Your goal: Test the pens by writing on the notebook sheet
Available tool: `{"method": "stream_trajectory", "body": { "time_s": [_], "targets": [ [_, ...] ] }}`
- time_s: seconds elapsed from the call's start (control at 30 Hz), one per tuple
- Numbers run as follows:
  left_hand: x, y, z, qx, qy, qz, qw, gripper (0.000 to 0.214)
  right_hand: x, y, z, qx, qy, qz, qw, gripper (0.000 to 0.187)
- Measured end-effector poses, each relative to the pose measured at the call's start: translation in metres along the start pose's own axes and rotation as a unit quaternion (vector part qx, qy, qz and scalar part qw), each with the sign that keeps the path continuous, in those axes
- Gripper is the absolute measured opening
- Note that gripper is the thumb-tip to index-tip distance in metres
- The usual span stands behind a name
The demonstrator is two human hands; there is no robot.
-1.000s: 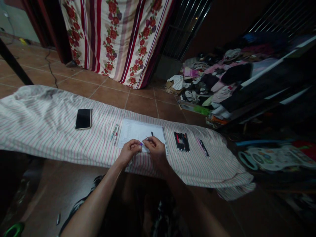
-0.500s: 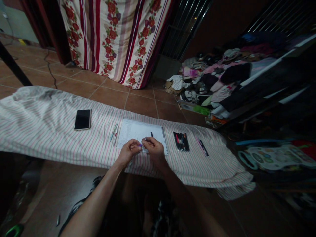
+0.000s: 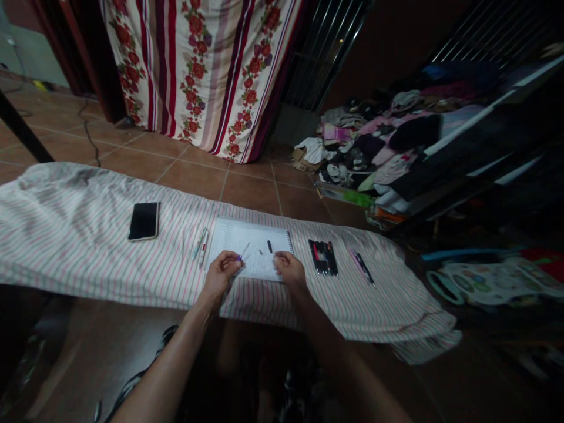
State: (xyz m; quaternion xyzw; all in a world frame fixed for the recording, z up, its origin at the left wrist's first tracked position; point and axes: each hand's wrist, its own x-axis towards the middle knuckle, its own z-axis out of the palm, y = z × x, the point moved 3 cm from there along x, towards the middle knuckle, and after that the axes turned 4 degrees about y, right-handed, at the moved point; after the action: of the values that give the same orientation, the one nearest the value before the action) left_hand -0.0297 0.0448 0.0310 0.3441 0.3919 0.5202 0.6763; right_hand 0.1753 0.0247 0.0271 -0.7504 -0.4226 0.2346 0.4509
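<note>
Left fingers (image 3: 226, 256) pinch a pen part (image 3: 245, 248) jutting forward over the notebook (image 3: 238, 229); whether right fingers (image 3: 284, 257) grip is unclear.

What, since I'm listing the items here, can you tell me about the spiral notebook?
The notebook lies flat on the striped cloth, its spiral binding along the right edge. The pale, papery page carries faint marks too small to read. A short black piece and a tiny dark piece appear on it. The left hand and right hand are by its near corners; whether they touch it is unclear.
</note>
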Motion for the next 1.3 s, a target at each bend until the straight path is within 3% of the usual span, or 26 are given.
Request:
{"method": "stream_trajectory", "body": {
  "time_s": [0.17,0.47,0.6,0.9,1.3],
  "targets": [
    [0.001,-0.001,0.001,0.005,0.005,0.002,1.000,0.027,0.014,0.002,0.001,-0.100,-0.006,-0.040,0.994,0.018],
    [0.002,-0.002,0.005,0.012,0.001,-0.008,1.000,0.024,0.026,-0.015,0.032,-0.214,-0.027,-0.116,0.970,0.015],
    [0.003,-0.003,0.005,0.009,0.004,-0.015,1.000,0.025,0.035,-0.012,0.032,-0.241,-0.005,-0.102,0.965,0.020],
    [0.002,-0.001,0.003,0.007,0.016,-0.024,1.000,0.026,0.043,0.001,0.008,-0.263,0.034,-0.058,0.963,0.024],
    [0.001,-0.001,0.007,0.021,0.004,-0.028,0.999,0.025,0.060,-0.004,0.023,-0.215,0.008,-0.028,0.976,0.022]
  ]
}}
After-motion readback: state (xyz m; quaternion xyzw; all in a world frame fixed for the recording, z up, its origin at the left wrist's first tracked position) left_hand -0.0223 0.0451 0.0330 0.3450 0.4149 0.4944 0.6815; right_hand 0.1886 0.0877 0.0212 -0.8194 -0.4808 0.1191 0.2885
